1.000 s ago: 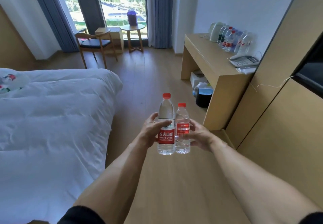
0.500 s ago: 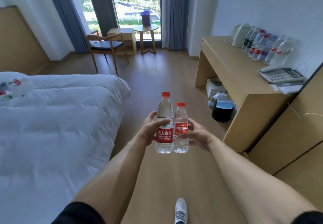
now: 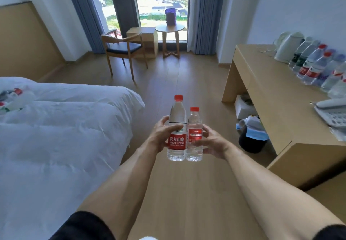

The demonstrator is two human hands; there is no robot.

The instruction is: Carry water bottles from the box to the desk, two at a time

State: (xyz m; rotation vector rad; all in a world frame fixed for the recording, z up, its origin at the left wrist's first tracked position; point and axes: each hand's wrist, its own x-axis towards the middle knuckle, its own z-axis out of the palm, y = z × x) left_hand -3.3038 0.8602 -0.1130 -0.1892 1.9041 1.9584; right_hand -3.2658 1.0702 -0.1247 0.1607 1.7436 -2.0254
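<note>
Two clear water bottles with red caps and red labels stand upright side by side in front of me, above the wooden floor. My left hand (image 3: pixel 161 134) grips the taller bottle (image 3: pixel 177 127) around its label. My right hand (image 3: pixel 211 142) holds the shorter bottle (image 3: pixel 194 125) from the right. The wooden desk (image 3: pixel 269 91) stands to my right, and several bottles (image 3: pixel 316 67) are lined up along its wall side. No box shows in this view.
A white kettle (image 3: pixel 287 48) and a telephone (image 3: pixel 332 111) sit on the desk. A black bin (image 3: pixel 251 140) and a white box stand under it. The white bed (image 3: pixel 56 136) fills the left. A chair (image 3: pixel 123 50) and a round table (image 3: pixel 170 29) stand by the window.
I have walked forward along the floor. The desk and its row of bottles have come closer on my right. Both hands keep the same hold on the two bottles.
</note>
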